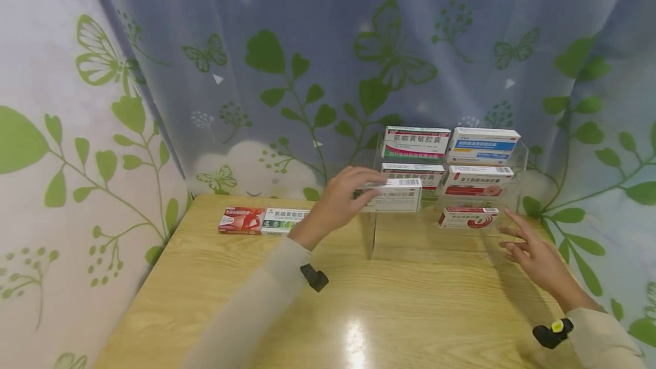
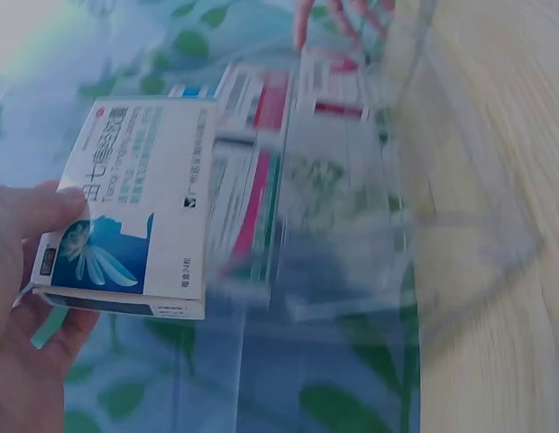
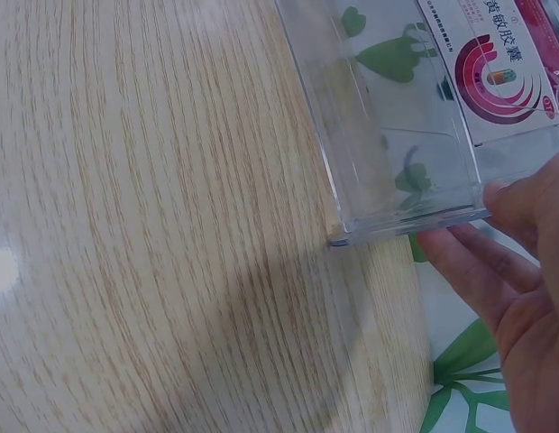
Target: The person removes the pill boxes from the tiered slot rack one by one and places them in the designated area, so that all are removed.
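Observation:
My left hand (image 1: 340,198) grips a white medicine box (image 1: 397,195) by its left end, thumb on the front. In the left wrist view this medicine box (image 2: 144,198) shows a blue panel with a white flower. It overlaps the lower left of a clear tiered display stand (image 1: 373,238), before another box (image 1: 433,178) in the middle row. My right hand (image 1: 535,255) is at the stand's right side, fingers spread and fairly straight. In the right wrist view, fingertips (image 3: 498,194) touch the edge of the clear stand (image 3: 343,236), beside a red-and-white capsule box (image 3: 500,77).
The stand's upper row carries a green-and-red box (image 1: 416,144) and a blue-and-white box (image 1: 484,146). Below are two red-and-white boxes (image 1: 479,181), one per tier. A red box (image 1: 241,221) and a white box (image 1: 279,220) lie left on the wooden table (image 1: 410,312). A patterned curtain (image 1: 307,27) hangs behind.

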`<state>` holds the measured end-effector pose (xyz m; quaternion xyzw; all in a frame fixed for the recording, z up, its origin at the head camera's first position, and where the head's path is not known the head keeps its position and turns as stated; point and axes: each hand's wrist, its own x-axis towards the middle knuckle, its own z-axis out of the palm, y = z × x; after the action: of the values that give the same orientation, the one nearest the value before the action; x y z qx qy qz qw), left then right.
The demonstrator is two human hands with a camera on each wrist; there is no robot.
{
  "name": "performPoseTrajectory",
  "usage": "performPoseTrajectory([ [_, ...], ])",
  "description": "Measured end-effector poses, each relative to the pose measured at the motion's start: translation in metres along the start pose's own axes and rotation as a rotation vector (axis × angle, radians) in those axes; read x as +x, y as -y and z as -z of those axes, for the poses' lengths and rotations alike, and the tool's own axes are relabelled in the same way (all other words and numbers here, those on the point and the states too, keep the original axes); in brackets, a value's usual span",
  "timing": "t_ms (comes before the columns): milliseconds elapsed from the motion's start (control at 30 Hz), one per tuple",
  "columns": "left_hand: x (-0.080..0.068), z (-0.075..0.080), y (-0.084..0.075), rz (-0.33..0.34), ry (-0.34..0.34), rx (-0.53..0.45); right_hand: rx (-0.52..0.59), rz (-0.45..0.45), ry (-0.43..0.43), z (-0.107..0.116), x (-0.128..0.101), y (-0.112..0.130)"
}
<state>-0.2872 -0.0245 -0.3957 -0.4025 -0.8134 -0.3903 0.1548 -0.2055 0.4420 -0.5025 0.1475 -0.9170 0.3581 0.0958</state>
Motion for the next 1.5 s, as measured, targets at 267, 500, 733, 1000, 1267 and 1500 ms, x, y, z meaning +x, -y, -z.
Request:
performPoseTrajectory([
  [267,-0.065,0.053,0.052,0.163,-0.019,0.003,-0.011,-0.002,0.002,0.002,0.001,0.001],
  [500,-0.129,0.102,0.097,0.292,-0.057,0.071,-0.011,0.011,-0.003,0.001,-0.001,-0.001],
  [733,-0.186,0.141,0.129,0.457,0.027,0.094,-0.004,0.017,-0.008,0.0,-0.003,-0.002],
  [1000,-0.223,0.161,0.15,0.579,0.161,0.133,0.005,0.018,-0.008,-0.001,-0.002,-0.001],
  [1267,-0.232,0.164,0.163,0.624,0.232,0.091,0.01,0.004,-0.001,0.0,-0.002,-0.001],
  [1500,-0.234,0.158,0.174,0.664,0.249,0.098,0.013,0.013,-0.014,-0.001,-0.002,-0.002],
])
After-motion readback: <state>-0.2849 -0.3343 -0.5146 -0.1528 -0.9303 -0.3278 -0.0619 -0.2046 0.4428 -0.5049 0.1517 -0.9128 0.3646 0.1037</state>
